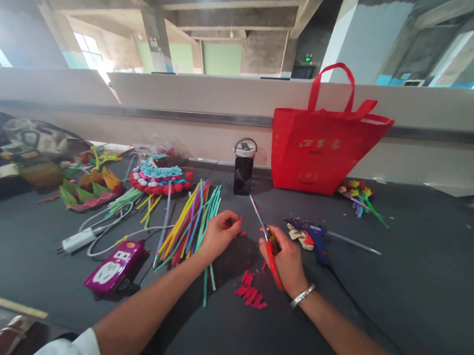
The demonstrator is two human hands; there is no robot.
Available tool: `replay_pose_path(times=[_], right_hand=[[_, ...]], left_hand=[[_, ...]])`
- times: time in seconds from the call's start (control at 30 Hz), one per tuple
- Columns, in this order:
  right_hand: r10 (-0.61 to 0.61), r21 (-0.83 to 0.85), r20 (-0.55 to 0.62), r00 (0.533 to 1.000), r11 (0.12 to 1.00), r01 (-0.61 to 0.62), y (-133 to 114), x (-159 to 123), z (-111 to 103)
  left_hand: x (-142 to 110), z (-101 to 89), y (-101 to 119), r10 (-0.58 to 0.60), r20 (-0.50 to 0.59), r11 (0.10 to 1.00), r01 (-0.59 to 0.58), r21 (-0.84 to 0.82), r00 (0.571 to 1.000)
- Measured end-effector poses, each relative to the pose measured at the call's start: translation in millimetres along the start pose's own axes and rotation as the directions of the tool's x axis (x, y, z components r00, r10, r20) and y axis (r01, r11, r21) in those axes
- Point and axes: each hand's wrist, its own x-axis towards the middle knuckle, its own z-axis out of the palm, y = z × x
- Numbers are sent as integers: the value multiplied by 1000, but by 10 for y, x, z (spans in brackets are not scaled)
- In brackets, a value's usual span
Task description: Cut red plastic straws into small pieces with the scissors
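My left hand [219, 233] is closed in a pinch, with a small red piece [241, 219] showing at its fingertips. My right hand [288, 258] is wrapped round a pair of scissors [273, 263] with orange-red handles; the blades point up and away to the left, apart from the left hand. Between my forearms lies a small pile of short red pieces [251, 294], and tiny red scraps are scattered around it. A bundle of colourful pipe cleaners [188, 220] rests just left of my left hand.
A blue glue gun [317, 239] with a trailing black cord lies right of my right hand. Behind stand a red tote bag [325, 151] and a phone [243, 175] propped against a lidded cup. At left are a purple power strip [117, 266], a white charger [78, 240] and colourful crafts [159, 177].
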Motion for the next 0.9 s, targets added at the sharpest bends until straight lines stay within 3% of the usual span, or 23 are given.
replay_pose_path(times=[0.33,0.47,0.57,0.67,0.83,0.9], right_hand=[[53,54,-27,998,997,-51,46,23,-1],[54,66,-21,998,996,-52,36,20,-8],[64,76,-23,998,995,-62,33,19,-2],[72,93,-48,996,993,-68,48,28,4],[66,110,-84,994,992,-57,81,57,-10],[70,100,-94,993,993,-60,88,65,-14]], left_hand=[[144,-183,-229,32,59,888,-55,457,998],[145,-190,-210,74,83,825,-107,554,994],[129,-170,-149,166,139,791,-215,572,976],[79,-128,-42,261,286,753,-380,537,922],[-85,-16,98,297,653,715,-616,332,697],[-160,53,106,285,687,692,-640,335,668]])
